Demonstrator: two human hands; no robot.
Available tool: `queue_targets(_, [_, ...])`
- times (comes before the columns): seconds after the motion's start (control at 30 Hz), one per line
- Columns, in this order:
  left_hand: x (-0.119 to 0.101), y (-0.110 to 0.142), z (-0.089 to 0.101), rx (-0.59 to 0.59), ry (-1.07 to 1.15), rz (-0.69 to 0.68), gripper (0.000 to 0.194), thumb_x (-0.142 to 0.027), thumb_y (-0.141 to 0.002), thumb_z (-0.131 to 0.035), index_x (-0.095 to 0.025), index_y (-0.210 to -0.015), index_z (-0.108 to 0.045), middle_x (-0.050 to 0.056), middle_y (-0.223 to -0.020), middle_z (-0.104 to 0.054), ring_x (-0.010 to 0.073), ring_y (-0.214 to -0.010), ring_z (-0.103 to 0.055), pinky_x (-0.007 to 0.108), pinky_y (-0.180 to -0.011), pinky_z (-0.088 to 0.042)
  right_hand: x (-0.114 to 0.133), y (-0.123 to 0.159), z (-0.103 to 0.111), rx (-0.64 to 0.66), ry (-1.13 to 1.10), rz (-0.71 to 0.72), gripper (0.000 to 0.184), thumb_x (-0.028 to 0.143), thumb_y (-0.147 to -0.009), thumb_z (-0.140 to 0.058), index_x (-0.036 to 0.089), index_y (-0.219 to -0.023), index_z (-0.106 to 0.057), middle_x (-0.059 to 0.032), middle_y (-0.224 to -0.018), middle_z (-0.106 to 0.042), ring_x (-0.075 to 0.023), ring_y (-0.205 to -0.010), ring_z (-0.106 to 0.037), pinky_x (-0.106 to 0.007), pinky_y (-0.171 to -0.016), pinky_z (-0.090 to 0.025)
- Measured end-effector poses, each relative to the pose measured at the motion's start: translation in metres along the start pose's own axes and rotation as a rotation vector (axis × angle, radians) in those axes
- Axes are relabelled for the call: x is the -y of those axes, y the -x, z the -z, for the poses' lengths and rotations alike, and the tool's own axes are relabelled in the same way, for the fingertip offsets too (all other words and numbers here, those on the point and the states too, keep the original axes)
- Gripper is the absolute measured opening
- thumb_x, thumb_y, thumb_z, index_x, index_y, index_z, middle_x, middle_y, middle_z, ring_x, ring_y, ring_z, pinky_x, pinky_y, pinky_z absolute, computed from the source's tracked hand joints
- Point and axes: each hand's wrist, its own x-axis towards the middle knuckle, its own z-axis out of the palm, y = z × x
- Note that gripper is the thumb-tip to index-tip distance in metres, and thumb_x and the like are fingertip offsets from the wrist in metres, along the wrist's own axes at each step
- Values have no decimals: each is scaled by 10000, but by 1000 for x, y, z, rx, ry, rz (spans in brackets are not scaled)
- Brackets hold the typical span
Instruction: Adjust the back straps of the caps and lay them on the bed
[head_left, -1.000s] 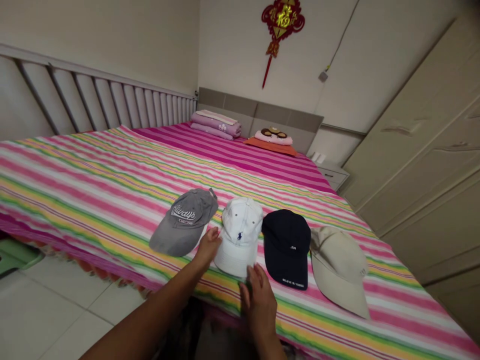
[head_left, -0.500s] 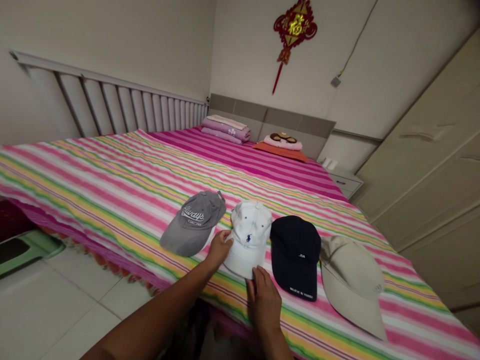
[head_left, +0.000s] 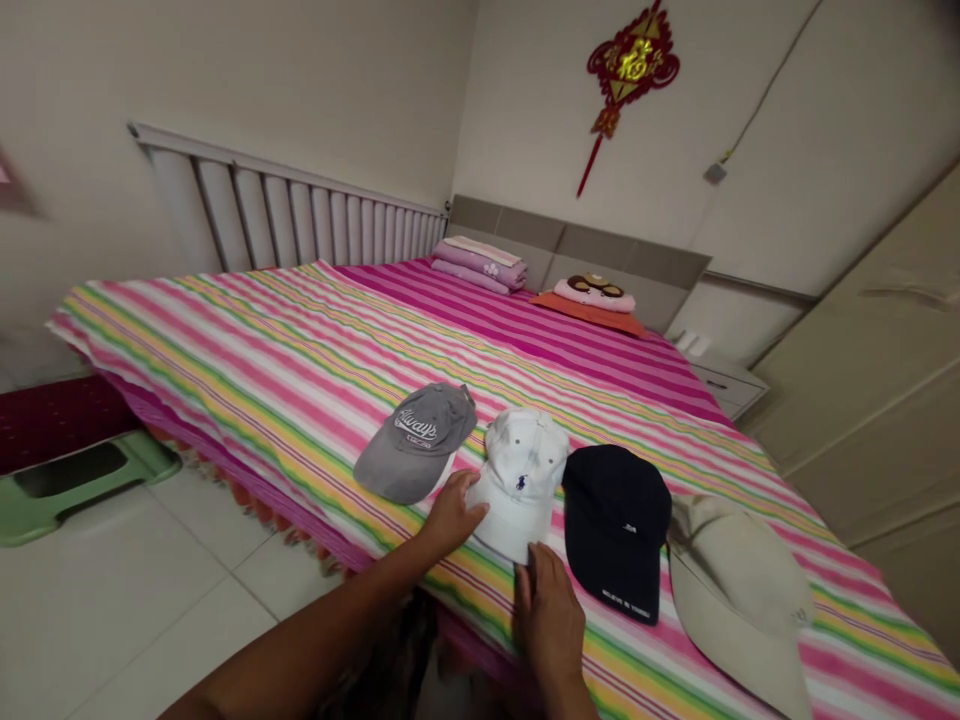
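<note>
A white baseball cap [head_left: 525,450] with a small dark-blue horse-rider emblem lies on the striped bedspread, its brim toward me. My left hand [head_left: 454,515] grips the left edge of that brim, thumb on top. At the brim's front right corner, the curled fingers of my right hand [head_left: 551,605] hold the edge. To the left lies a grey cap [head_left: 420,445] with white "Always" lettering. A black cap [head_left: 619,535] rests just right of the white one, and beyond it is a beige cap [head_left: 739,590], partly cut off at the bottom. The undersides of my fingers are hidden.
The bed's striped bedspread [head_left: 300,350] carries all the caps. Folded purple bedding [head_left: 480,265] and an orange pillow [head_left: 589,308] lie by the headboard [head_left: 592,250]. A green stool [head_left: 82,480] stands on the tiled floor at left; a wardrobe [head_left: 885,400] is at right.
The view has shifted left, so the whole scene appears further right, with more of the stool showing. Both hands stay at the white cap's brim.
</note>
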Motion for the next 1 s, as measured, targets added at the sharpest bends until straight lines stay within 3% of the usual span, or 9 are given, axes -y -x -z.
queue_targets(0.1, [-3,5,24,-27,-10,-8,386,-154,-589,-597,-133,-975,-591,113,-1069,-581,228,-1032,-507,362,-934,-353,1,13,1,-40,60,53,327,308,-849,-382,96,-1054,-524,-165,-962,-628,-255,-886,-586,-378,-733,-496])
queue_targets(0.17, [-1,8,46,-117,93,77,339,-178,-602,-599,-142,-939,-606,87,-961,-625,204,-903,-566,324,-833,-422,1,26,1,-69,79,104,310,300,-852,-387,104,-1047,-527,-164,-970,-629,-250,-888,-591,-369,-728,-502])
queue_targets(0.3, [11,19,94,-585,368,311,204,-163,-577,-639,-151,-778,-606,-22,-624,-583,99,-579,-538,203,-604,-432,0,54,1,-113,93,271,264,265,-856,-393,114,-997,-557,-153,-928,-652,-235,-843,-621,-342,-695,-516])
queue_targets(0.37, [18,26,111,-739,568,482,177,-149,-607,-633,-167,-773,-574,-60,-565,-540,61,-492,-499,177,-569,-424,2,63,2,-118,82,324,254,251,-854,-392,116,-983,-565,-144,-899,-666,-228,-810,-636,-327,-671,-524])
queue_targets(0.43, [23,31,121,-717,735,667,117,-164,-666,-604,-155,-769,-550,-30,-578,-564,80,-486,-533,214,-575,-458,5,69,2,-129,69,330,243,242,-849,-398,116,-962,-573,-138,-866,-675,-224,-777,-648,-316,-651,-532])
queue_targets(0.5, [23,32,122,-574,836,789,81,-192,-708,-580,-130,-748,-545,53,-632,-612,149,-557,-600,292,-598,-496,10,72,2,-133,50,314,233,239,-842,-408,117,-942,-580,-134,-834,-681,-223,-745,-657,-306,-627,-539])
queue_targets(0.63, [17,20,110,-349,1029,835,71,-163,-738,-564,-139,-801,-540,84,-676,-648,186,-626,-635,333,-634,-522,12,75,-1,-114,-27,325,200,232,-831,-429,136,-884,-596,-114,-777,-686,-207,-691,-665,-269,-591,-547])
queue_targets(0.8, [11,5,106,-398,1078,758,212,-51,-753,-501,-144,-940,-536,26,-634,-650,147,-582,-627,365,-710,-526,4,80,-4,-6,-53,371,173,183,-825,-431,150,-848,-599,-99,-770,-688,-185,-698,-667,-236,-616,-545])
queue_targets(1.0, [21,8,134,-427,1152,422,267,-44,-740,-514,-166,-970,-573,34,-739,-679,153,-671,-641,374,-760,-519,3,83,-3,-10,-42,363,224,190,-852,-373,162,-809,-591,-83,-710,-682,-169,-640,-662,-225,-580,-538])
